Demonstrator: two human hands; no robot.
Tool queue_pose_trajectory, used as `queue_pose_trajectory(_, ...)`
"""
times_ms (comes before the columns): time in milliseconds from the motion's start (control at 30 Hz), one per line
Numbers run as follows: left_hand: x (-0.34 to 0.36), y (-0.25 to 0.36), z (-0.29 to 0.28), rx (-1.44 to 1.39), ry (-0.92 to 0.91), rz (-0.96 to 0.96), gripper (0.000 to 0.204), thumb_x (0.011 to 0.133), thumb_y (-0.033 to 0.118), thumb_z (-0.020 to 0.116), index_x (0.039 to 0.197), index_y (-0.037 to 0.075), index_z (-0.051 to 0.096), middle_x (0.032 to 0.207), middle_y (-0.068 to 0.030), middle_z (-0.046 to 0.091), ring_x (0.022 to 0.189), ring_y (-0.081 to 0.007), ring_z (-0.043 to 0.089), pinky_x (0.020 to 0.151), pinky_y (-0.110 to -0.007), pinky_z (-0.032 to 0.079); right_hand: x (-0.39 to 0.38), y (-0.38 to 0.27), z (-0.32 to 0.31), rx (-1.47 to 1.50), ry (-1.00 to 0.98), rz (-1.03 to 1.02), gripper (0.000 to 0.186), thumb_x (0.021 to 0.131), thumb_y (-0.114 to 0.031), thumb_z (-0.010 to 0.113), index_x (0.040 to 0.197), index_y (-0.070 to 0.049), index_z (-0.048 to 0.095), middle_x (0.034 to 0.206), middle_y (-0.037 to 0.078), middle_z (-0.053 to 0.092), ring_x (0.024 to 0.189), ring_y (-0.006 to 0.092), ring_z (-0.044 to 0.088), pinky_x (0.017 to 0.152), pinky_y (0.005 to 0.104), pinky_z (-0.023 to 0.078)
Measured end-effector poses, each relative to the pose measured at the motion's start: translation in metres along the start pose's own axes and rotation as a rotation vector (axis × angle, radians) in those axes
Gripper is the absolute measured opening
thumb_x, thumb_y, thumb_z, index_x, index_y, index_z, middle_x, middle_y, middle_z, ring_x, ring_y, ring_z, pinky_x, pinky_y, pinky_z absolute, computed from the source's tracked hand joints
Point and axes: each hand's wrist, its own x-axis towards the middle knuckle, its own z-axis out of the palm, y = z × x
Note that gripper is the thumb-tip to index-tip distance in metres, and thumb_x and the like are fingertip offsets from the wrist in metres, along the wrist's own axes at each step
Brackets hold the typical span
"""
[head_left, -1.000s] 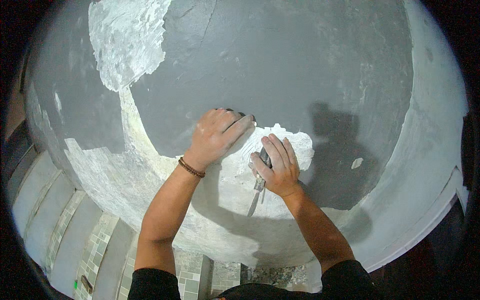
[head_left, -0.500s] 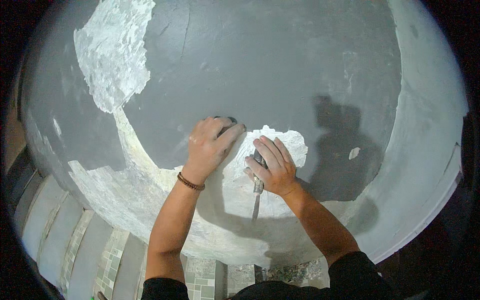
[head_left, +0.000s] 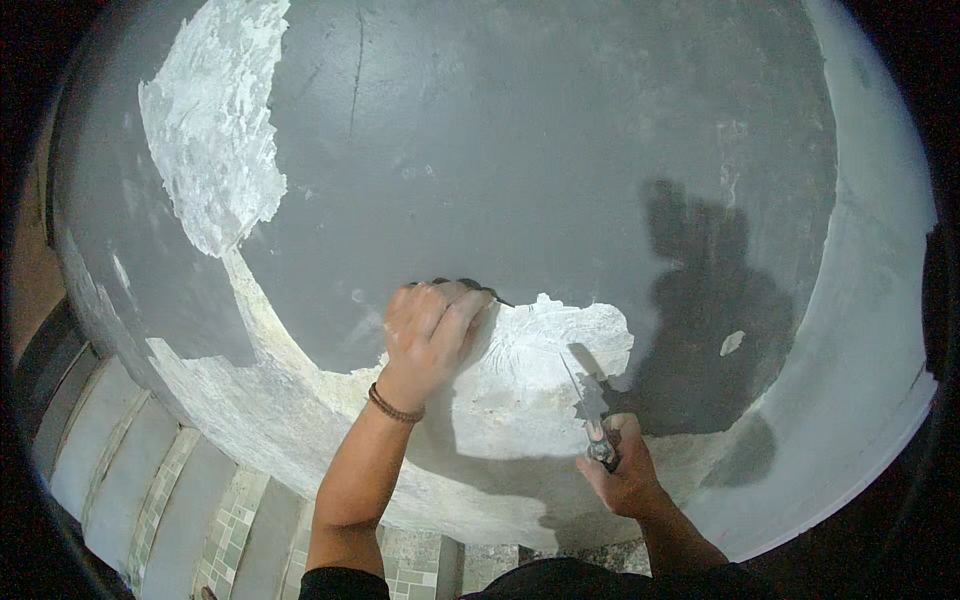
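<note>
A large wall surface (head_left: 560,130) with a dark grey coating fills the view. In its lower middle is a bare whitish patch (head_left: 530,370) with a ragged upper edge. At this patch's upper left corner, my left hand (head_left: 432,325) presses against the wall, fingers curled. Dark shapes and a thin dark sliver show at its fingertips; what it holds there is hidden. Lower right, my right hand (head_left: 625,470) is closed round the handle of a scraper (head_left: 590,405). The thin blade points up and left over the bare patch, its edge looking uneven.
Another bare white patch (head_left: 222,130) lies at the upper left, joined by a pale strip to the lower area. Steps (head_left: 150,470) with green tile strips descend at the lower left. A small pale chip mark (head_left: 732,343) sits within my shadow on the right.
My right hand has moved down and right, off the patch, and the scraper's blade now points up instead of down. My left hand stays at the patch's edge; the view has shifted slightly.
</note>
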Motion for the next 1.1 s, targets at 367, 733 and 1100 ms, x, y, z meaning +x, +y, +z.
queue_pose_trajectory(367, -0.005, -0.002, 0.008, 0.056, 0.055, 0.055, 0.033, 0.069, 0.009, 0.081, 0.099, 0.010, 0.067, 0.093, -0.0010, 0.065, 0.075, -0.0158, 0.059, 0.064, -0.032, 0.041, 0.028, 0.000, 0.009, 0.479, -0.192, 0.058, 0.033, 0.100, -0.009, 0.043, 0.130, 0.004, 0.048, 0.083, 0.007, 0.058, 0.058, 0.0104, 0.053, 0.049, 0.0273, 0.044)
queue_pose_trajectory(733, -0.008, -0.003, 0.006, 0.060, 0.012, 0.039, 0.033, 0.069, 0.009, 0.078, 0.100, 0.010, 0.068, 0.094, -0.0024, 0.065, 0.073, -0.0167, 0.058, 0.063, -0.033, 0.042, 0.054, -0.031, 0.048, 0.651, -0.160, -0.068, 0.029, 0.102, -0.010, 0.049, 0.129, -0.002, 0.051, 0.080, 0.001, 0.056, 0.058, 0.0066, 0.050, 0.049, 0.0232, 0.041)
queue_pose_trajectory(1100, -0.005, 0.003, 0.006, 0.137, 0.018, 0.076, 0.050, 0.074, 0.020, 0.080, 0.122, 0.014, 0.067, 0.105, -0.0011, 0.063, 0.086, -0.0148, 0.059, 0.072, -0.032, 0.045, 0.066, -0.031, 0.045, 0.312, -0.011, -0.199, 0.037, 0.097, -0.008, 0.057, 0.134, -0.005, 0.055, 0.086, 0.007, 0.062, 0.064, 0.0088, 0.057, 0.058, 0.0252, 0.048)
